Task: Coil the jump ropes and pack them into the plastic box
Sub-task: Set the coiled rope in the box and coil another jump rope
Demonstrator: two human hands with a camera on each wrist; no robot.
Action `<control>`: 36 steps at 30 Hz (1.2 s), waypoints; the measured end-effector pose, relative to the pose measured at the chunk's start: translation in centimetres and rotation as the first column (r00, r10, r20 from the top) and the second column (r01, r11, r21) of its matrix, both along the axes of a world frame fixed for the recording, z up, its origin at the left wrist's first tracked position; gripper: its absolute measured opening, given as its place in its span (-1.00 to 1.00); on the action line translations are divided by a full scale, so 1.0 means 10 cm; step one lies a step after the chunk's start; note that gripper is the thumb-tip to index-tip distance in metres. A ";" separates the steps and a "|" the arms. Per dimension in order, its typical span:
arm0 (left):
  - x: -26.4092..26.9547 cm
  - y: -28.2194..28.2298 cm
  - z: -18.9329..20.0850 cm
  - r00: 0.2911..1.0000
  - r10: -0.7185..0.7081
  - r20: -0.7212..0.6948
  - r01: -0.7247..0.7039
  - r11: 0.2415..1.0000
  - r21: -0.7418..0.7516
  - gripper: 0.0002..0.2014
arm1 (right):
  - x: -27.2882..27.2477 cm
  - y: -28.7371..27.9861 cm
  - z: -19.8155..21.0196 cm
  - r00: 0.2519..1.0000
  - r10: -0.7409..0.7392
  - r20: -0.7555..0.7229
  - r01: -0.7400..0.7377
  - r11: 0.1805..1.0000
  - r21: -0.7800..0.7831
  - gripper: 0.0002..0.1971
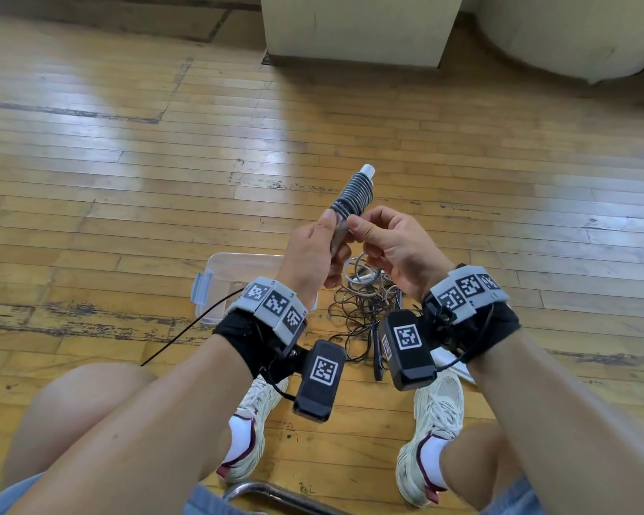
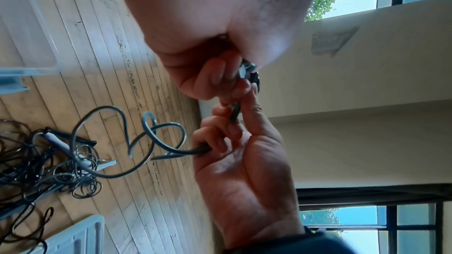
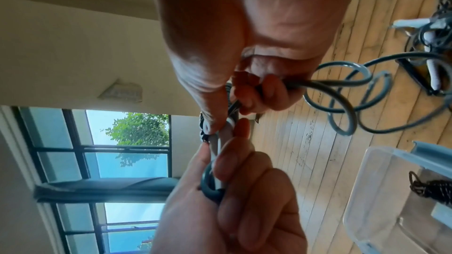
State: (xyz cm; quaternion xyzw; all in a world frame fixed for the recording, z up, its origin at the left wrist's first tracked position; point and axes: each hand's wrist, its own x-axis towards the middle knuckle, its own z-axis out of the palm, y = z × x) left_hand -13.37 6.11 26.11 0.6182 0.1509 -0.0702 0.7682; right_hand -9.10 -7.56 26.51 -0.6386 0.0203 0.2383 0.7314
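Note:
My left hand (image 1: 329,247) grips the handles of a grey jump rope (image 1: 354,195), held upright above the floor with grey cord wound in tight turns round them. Just to its right, my right hand (image 1: 361,236) pinches the loose grey cord (image 2: 146,142) below the turns; the rest hangs in loops toward the floor. The right wrist view shows the white handle (image 3: 221,142) in the left hand's fingers (image 3: 234,163). The clear plastic box (image 1: 216,269) sits on the floor under my left wrist, with one coiled black rope (image 3: 435,188) inside it.
A tangle of dark and grey ropes (image 1: 365,302) lies on the wooden floor between my hands and my shoes. The box lid (image 2: 78,235) lies near the pile. A pale column base (image 1: 354,27) stands far ahead, and a metal chair tube (image 1: 276,492) is below me.

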 end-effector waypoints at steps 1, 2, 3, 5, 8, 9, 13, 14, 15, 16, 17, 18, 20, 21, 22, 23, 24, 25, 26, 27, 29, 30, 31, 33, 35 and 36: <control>0.00 0.00 0.01 1.000 -0.002 -0.010 0.002 1.000 -0.011 -0.53 | 0.00 0.01 -0.01 1.000 -0.017 -0.005 0.017 1.000 -0.024 -0.79; -0.01 0.00 0.01 1.000 -0.004 -0.019 0.004 1.000 -0.020 -0.52 | 0.00 0.01 -0.02 0.999 -0.032 -0.013 0.032 0.999 -0.039 -0.75; 0.00 0.00 0.01 1.000 -0.007 -0.026 0.006 1.000 -0.029 -0.51 | 0.00 0.01 -0.03 0.999 -0.044 -0.025 0.043 0.998 -0.043 -0.73; 0.00 0.00 0.02 0.999 -0.020 -0.034 0.018 0.999 -0.040 -0.50 | 0.01 0.00 -0.03 0.998 -0.045 -0.054 0.044 0.999 -0.018 -0.67; 0.00 0.01 0.04 0.997 -0.050 -0.053 0.049 0.998 -0.030 -0.51 | 0.01 -0.02 -0.03 0.998 -0.015 -0.063 0.017 0.999 0.030 -0.61; 0.01 0.01 0.03 0.997 -0.057 -0.058 0.058 0.998 0.008 -0.51 | 0.00 -0.02 -0.05 0.998 -0.018 -0.054 0.020 0.999 0.026 -0.61; 0.03 0.06 -0.06 0.990 -0.140 -0.006 0.126 0.871 0.475 -0.69 | -0.01 -0.04 -0.17 0.995 -0.103 0.012 0.103 0.984 -0.145 -0.57; 0.02 0.07 -0.08 0.983 -0.185 0.004 0.147 0.793 0.592 -0.75 | -0.01 -0.04 -0.20 0.993 -0.117 0.036 0.122 0.973 -0.196 -0.56; 0.00 0.06 -0.09 0.973 -0.229 -0.003 0.168 0.705 0.689 -0.73 | -0.02 -0.04 -0.23 0.991 -0.122 0.054 0.131 0.965 -0.228 -0.56; -0.03 0.05 -0.11 0.965 -0.260 -0.020 0.182 0.618 0.765 -0.68 | -0.03 -0.04 -0.26 0.991 -0.120 0.063 0.132 0.959 -0.250 -0.56; -0.05 0.03 -0.12 0.962 -0.272 -0.028 0.179 0.546 0.818 -0.63 | -0.03 -0.04 -0.28 0.991 -0.112 0.069 0.127 0.954 -0.271 -0.56; -0.07 0.02 -0.13 0.963 -0.268 -0.021 0.157 0.496 0.854 -0.62 | -0.04 -0.03 -0.29 0.993 -0.097 0.072 0.114 0.949 -0.293 -0.57; -0.09 0.02 -0.15 0.965 -0.262 0.021 0.104 0.453 0.885 -0.67 | -0.04 -0.02 -0.28 0.996 -0.065 0.069 0.083 0.944 -0.320 -0.58; -0.09 0.03 -0.15 0.963 -0.266 0.046 0.084 0.457 0.886 -0.69 | -0.03 -0.02 -0.27 0.997 -0.054 0.063 0.072 0.944 -0.323 -0.57; -0.10 0.03 -0.14 0.960 -0.273 0.065 0.073 0.468 0.881 -0.70 | -0.03 -0.01 -0.25 0.998 -0.047 0.049 0.060 0.947 -0.315 -0.56; -0.10 0.03 -0.13 0.958 -0.277 0.074 0.070 0.478 0.875 -0.69 | -0.03 -0.01 -0.24 0.999 -0.042 0.032 0.049 0.956 -0.288 -0.57; -0.10 0.02 -0.12 0.957 -0.278 0.080 0.068 0.483 0.873 -0.68 | -0.04 -0.01 -0.21 0.999 -0.037 0.015 0.039 0.967 -0.252 -0.60; -0.09 0.02 -0.11 0.959 -0.273 0.077 0.068 0.486 0.871 -0.67 | -0.04 0.00 -0.20 0.999 -0.032 0.003 0.032 0.976 -0.215 -0.62; -0.08 0.02 -0.11 0.962 -0.265 0.070 0.073 0.492 0.867 -0.67 | -0.04 0.00 -0.18 1.000 -0.026 -0.005 0.024 0.982 -0.188 -0.64; -0.06 0.02 -0.11 0.966 -0.253 0.058 0.082 0.507 0.858 -0.68 | -0.04 0.01 -0.17 1.000 -0.018 -0.008 0.016 0.986 -0.167 -0.64; -0.03 0.04 -0.12 0.972 -0.232 0.037 0.106 0.573 0.813 -0.70 | -0.03 0.01 -0.16 1.000 -0.002 0.001 0.002 0.989 -0.147 -0.65; -0.02 0.05 -0.12 0.973 -0.230 0.029 0.122 0.615 0.779 -0.71 | -0.03 0.00 -0.15 1.000 0.002 0.005 -0.001 0.990 -0.144 -0.65; -0.01 0.06 -0.12 0.973 -0.228 0.025 0.135 0.657 0.741 -0.71 | -0.02 -0.01 -0.15 1.000 0.000 0.009 0.001 0.990 -0.141 -0.65; -0.02 0.06 -0.09 0.974 -0.225 0.019 0.158 0.740 0.654 -0.72 | -0.02 -0.02 -0.13 1.000 -0.002 0.018 0.005 0.991 -0.134 -0.63; -0.02 0.07 -0.07 0.972 -0.235 0.009 0.186 0.790 0.584 -0.71 | -0.03 -0.05 -0.12 0.999 0.012 0.030 -0.008 0.991 -0.133 -0.61; -0.01 0.07 -0.06 0.970 -0.244 0.006 0.198 0.802 0.564 -0.70 | -0.03 -0.05 -0.12 0.999 0.019 0.038 -0.014 0.991 -0.135 -0.62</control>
